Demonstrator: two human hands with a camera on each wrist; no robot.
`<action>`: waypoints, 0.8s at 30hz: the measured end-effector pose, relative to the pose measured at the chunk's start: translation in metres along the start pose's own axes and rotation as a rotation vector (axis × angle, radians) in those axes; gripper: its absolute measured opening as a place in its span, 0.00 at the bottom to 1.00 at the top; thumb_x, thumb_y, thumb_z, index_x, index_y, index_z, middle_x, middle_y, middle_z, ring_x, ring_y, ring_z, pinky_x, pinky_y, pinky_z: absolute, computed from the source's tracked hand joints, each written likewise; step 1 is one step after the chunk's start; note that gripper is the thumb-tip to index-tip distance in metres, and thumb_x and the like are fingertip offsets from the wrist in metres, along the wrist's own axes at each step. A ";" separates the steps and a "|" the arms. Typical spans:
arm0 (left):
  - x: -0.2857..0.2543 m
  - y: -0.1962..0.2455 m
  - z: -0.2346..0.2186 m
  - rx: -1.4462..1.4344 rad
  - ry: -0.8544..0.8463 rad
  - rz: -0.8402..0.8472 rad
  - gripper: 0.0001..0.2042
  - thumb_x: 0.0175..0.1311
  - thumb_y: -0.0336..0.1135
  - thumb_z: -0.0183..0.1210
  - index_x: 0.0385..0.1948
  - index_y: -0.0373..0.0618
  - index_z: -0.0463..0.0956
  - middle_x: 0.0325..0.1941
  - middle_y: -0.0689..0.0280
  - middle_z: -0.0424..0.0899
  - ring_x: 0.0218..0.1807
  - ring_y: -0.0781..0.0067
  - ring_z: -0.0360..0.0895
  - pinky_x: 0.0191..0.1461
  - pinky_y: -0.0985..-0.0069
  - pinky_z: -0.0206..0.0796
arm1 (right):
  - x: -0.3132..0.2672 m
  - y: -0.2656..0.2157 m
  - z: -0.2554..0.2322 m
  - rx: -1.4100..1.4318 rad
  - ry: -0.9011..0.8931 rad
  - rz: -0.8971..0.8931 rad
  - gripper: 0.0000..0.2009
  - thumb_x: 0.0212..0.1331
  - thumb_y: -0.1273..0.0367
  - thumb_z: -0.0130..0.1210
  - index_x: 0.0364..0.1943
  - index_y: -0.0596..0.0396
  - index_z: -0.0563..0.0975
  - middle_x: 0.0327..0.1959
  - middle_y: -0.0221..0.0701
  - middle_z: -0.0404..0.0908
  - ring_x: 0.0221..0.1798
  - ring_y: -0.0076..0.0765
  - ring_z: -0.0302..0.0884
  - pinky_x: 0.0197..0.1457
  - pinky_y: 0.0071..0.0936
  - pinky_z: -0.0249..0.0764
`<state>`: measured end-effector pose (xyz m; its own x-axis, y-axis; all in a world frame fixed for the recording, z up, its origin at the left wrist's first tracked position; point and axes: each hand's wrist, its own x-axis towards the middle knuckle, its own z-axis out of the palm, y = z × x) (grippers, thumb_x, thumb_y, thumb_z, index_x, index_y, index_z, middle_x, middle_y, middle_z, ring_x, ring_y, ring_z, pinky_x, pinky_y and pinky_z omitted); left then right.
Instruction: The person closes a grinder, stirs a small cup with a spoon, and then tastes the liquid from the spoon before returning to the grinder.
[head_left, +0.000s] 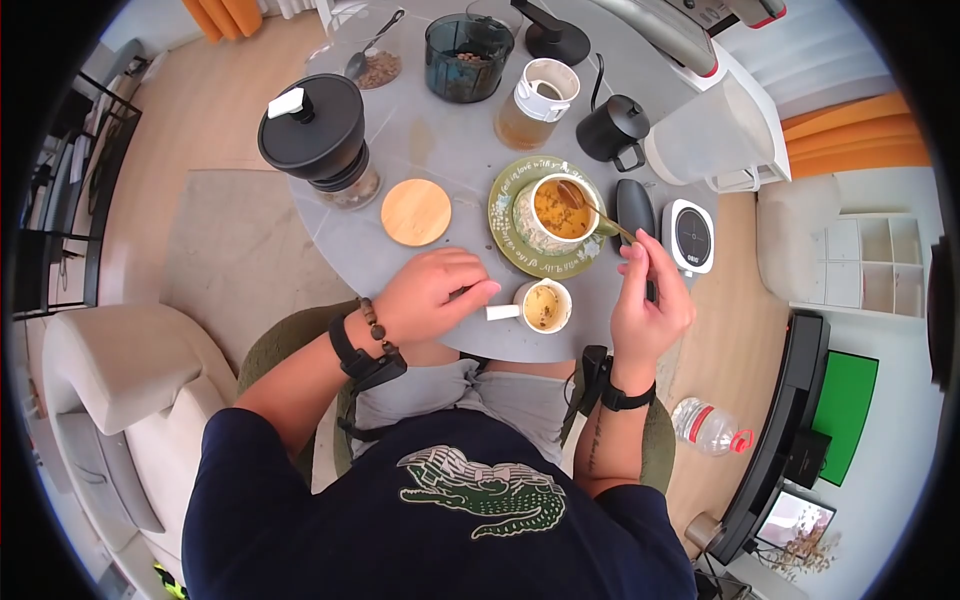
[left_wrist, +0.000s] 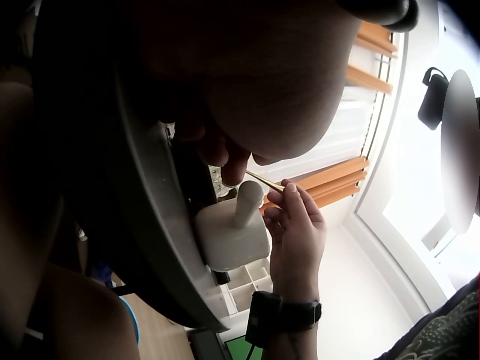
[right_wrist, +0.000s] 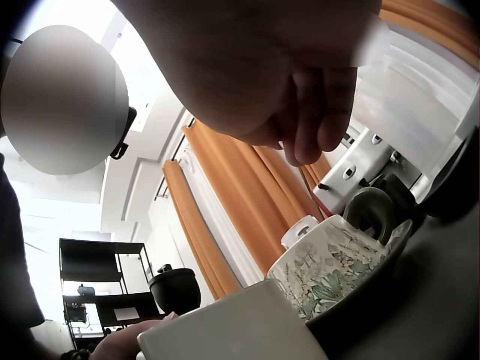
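Over the cup (head_left: pixel 562 212), right hand (head_left: pixel 652 300) has a spoon (head_left: pixel 612 224) pinched, and left hand (head_left: pixel 425 295) just kinda hangs loosely curled by the mug (head_left: pixel 545 305).

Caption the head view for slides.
Right hand holding a slim golden spoon in a floral white cup on a round green saucer.

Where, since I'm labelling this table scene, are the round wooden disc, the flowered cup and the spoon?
Wooden disc (head_left: pixel 416 212): head view, middle of its flat top.
Flowered cup (right_wrist: pixel 322 264): right wrist view, patterned outer side.
Spoon (head_left: pixel 571 193): head view, its bowl.
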<state>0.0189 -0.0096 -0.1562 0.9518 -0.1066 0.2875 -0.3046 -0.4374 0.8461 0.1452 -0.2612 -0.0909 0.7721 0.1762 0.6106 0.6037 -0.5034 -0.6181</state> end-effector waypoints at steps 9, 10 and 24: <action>0.002 0.002 -0.001 -0.007 -0.004 -0.003 0.12 0.77 0.32 0.63 0.29 0.39 0.80 0.29 0.59 0.79 0.36 0.54 0.76 0.42 0.60 0.69 | 0.011 -0.002 0.002 -0.086 -0.082 -0.125 0.07 0.68 0.79 0.68 0.47 0.64 0.90 0.36 0.38 0.94 0.33 0.29 0.91 0.40 0.25 0.84; 0.001 0.001 -0.001 -0.005 -0.005 0.000 0.12 0.77 0.32 0.63 0.29 0.39 0.80 0.29 0.59 0.79 0.36 0.54 0.76 0.42 0.60 0.69 | 0.010 0.000 0.003 -0.051 -0.067 -0.067 0.07 0.69 0.79 0.68 0.47 0.64 0.90 0.35 0.38 0.94 0.33 0.29 0.91 0.40 0.25 0.85; 0.002 0.002 0.000 -0.017 0.012 0.009 0.11 0.76 0.32 0.64 0.29 0.39 0.80 0.28 0.60 0.79 0.35 0.54 0.76 0.41 0.60 0.68 | 0.000 0.002 0.003 0.275 -0.155 0.386 0.09 0.78 0.73 0.64 0.51 0.65 0.88 0.34 0.33 0.92 0.35 0.23 0.90 0.40 0.22 0.85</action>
<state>0.0204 -0.0105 -0.1538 0.9487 -0.0999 0.3000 -0.3135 -0.4209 0.8512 0.1476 -0.2596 -0.0936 0.9574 0.1550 0.2435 0.2817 -0.3188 -0.9050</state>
